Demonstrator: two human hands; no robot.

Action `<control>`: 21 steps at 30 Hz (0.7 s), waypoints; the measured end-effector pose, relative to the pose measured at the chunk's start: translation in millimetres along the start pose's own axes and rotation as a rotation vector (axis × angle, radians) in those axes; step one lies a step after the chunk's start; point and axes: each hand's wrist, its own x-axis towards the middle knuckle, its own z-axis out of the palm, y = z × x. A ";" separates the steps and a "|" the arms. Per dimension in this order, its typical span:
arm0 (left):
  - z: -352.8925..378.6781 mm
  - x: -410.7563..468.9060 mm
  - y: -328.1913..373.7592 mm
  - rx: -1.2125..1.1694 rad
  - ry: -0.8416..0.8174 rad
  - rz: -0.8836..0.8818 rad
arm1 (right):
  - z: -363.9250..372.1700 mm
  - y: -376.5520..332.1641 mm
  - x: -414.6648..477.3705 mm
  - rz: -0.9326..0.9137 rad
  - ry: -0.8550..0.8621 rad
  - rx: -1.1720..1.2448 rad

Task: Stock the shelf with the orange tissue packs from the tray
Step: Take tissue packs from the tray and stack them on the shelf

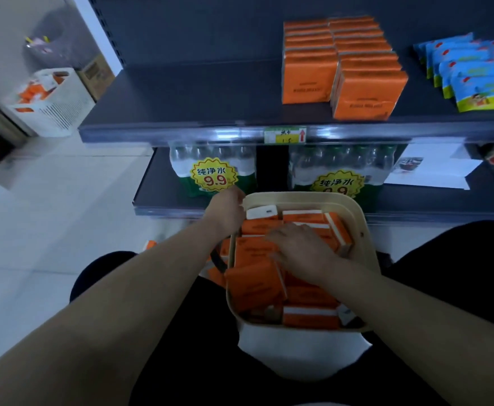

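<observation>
A cream tray (pixel 354 212) rests on my lap, filled with several orange tissue packs (pixel 254 281). My left hand (pixel 228 209) grips the tray's far left rim. My right hand (pixel 298 249) lies palm down on the packs in the middle of the tray, fingers curled over one pack's edge. On the dark shelf (pixel 181 95) above, two rows of orange tissue packs (pixel 339 68) stand upright, right of centre.
Blue snack bags (pixel 480 71) stand at the shelf's right end. Shrink-wrapped water bottle packs (pixel 213 171) fill the lower shelf behind the tray. A white basket (pixel 61 104) with orange items sits on the floor at the left. The shelf's left half is bare.
</observation>
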 end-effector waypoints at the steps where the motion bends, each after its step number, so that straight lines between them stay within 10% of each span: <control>1: 3.2 -4.1 -3.6 0.004 -0.007 -0.013 | 4.7 -4.0 -1.2 -0.013 -0.042 0.001; 14: 13.9 -7.2 -9.1 0.039 -0.063 -0.064 | 8.6 -1.4 -21.6 0.055 -0.185 0.091; 21: 42.1 -4.1 -4.2 0.313 -0.355 -0.027 | -23.8 47.7 -36.8 0.360 -0.010 0.070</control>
